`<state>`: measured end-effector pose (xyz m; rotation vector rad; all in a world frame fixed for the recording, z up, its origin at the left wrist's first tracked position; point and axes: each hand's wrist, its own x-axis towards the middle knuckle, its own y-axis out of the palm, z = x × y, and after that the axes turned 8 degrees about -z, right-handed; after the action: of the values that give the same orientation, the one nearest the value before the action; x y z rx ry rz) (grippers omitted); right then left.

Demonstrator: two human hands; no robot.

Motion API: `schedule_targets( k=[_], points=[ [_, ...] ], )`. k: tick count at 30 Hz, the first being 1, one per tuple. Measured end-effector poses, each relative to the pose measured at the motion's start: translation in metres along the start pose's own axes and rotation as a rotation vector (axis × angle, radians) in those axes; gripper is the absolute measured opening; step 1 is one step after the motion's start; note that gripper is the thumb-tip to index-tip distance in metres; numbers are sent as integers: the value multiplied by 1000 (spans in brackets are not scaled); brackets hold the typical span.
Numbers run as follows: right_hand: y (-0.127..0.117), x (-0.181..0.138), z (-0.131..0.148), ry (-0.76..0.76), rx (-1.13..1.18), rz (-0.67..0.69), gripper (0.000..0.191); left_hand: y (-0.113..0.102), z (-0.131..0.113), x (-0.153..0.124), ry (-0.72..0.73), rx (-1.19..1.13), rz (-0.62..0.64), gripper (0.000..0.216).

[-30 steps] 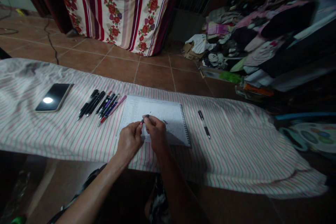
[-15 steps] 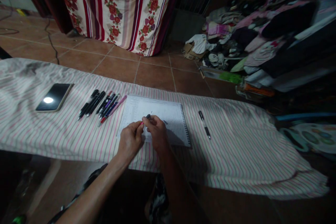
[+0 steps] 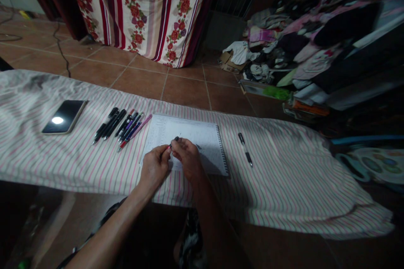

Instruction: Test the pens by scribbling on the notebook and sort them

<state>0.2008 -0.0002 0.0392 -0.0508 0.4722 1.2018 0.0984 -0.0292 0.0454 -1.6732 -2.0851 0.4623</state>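
Both my hands meet over the near edge of a spiral notebook (image 3: 202,136) that lies on a striped cloth (image 3: 284,176). My left hand (image 3: 154,167) and my right hand (image 3: 188,159) are closed on one small dark pen (image 3: 173,142), each pinching an end of it. The pen's tip sticks up between my fingers. A row of several pens (image 3: 121,125) lies to the left of the notebook. One single black pen (image 3: 245,149) lies to its right.
A phone (image 3: 65,116) with a bright reflection lies face up at the left on the cloth. Behind the cloth are brown floor tiles, a flowered curtain (image 3: 142,8) and a heap of clothes (image 3: 299,46) at the right.
My hands have stayed over the notebook. The fingers have shifted slightly on the pen, and the red part seen between them half a second ago is now covered.
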Motion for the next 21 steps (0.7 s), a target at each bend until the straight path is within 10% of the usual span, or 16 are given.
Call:
schedule_targets(
  k=[21],
  points=[
    [-3,3,0,-132,-202,-40,29,2,-4,-3,-21,-11,9,31]
  ],
)
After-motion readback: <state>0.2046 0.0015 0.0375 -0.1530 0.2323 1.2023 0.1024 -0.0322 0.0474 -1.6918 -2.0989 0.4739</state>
